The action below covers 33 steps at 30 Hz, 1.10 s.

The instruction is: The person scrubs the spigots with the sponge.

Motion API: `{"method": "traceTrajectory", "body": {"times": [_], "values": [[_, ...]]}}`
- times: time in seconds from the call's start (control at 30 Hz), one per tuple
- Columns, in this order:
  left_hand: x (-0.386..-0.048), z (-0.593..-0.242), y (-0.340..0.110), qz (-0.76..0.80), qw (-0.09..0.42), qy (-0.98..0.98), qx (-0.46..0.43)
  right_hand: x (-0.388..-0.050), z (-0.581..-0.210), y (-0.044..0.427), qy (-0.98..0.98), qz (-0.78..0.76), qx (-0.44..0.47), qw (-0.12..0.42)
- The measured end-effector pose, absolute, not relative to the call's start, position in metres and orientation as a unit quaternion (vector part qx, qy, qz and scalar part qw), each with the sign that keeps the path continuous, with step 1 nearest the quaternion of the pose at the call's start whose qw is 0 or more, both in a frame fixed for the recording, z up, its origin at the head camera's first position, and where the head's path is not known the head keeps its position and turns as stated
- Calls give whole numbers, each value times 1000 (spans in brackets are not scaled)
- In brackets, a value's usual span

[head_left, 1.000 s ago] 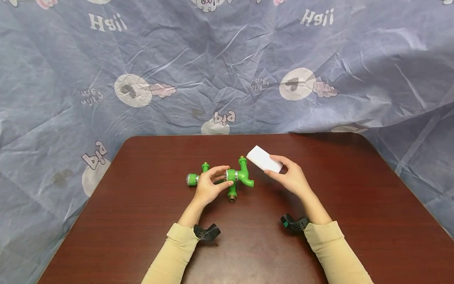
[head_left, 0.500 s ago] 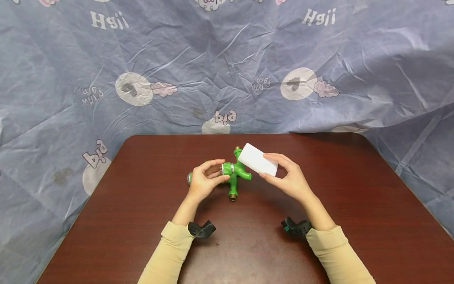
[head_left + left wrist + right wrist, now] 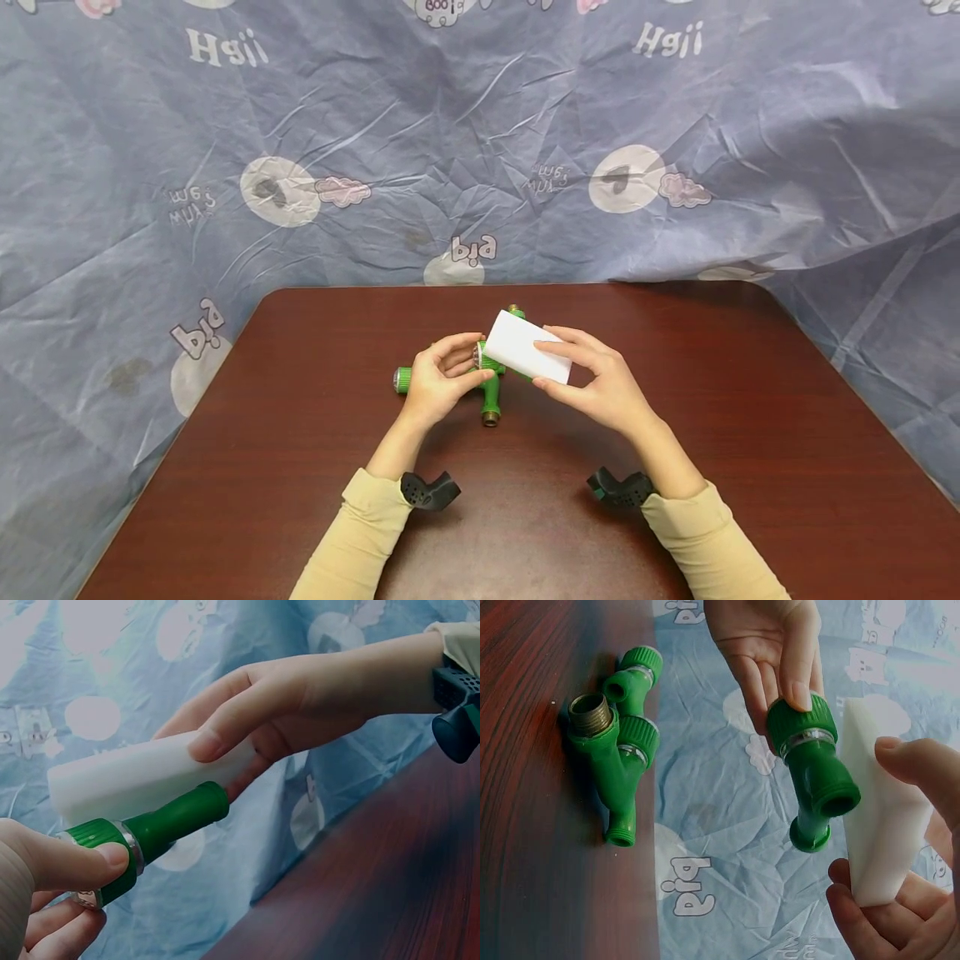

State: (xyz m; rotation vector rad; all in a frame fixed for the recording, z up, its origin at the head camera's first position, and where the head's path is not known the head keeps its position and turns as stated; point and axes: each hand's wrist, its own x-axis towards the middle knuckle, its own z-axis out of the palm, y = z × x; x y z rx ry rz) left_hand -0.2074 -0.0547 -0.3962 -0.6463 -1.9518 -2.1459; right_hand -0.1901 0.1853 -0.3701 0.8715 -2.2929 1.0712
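My left hand (image 3: 435, 382) pinches a green faucet (image 3: 810, 765) by its ribbed knob, thumb on one side and fingers on the other. Its spout and threaded end point away from that hand. A white, block-shaped sponge (image 3: 521, 346) is in my right hand (image 3: 611, 383), gripped between thumb and fingers. The sponge lies close alongside the faucet's body and hides most of it in the head view. In the left wrist view the sponge (image 3: 127, 776) is just behind the spout; whether they touch I cannot tell.
Two more green faucets lie on the dark red-brown table: one with a brass threaded end (image 3: 591, 716), the other (image 3: 634, 679) beside it. A blue-grey printed cloth (image 3: 480, 167) hangs behind the table's far edge. Each wrist wears a black camera mount (image 3: 431, 492).
My right hand has carried the sponge left, from beside the faucet to over its body. The left hand has raised the faucet slightly and keeps hold of its knob.
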Motion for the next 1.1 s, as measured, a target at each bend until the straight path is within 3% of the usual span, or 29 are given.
{"method": "traceTrajectory", "body": {"times": [0.3,0.57,0.77,1.1], "values": [[-204,-394,-50,-717,81,-658,-214,-184,-365,179,-827,353,346,268],[-187,-371,-48,-712,75,-663,-220,-187,-367,182,-838,338,306,300],[-194,-379,-50,-718,90,-652,-228,-191,-367,190,-845,333,269,319],[-206,-390,-58,-738,132,-626,-217,-187,-357,197,-837,372,268,300]]}}
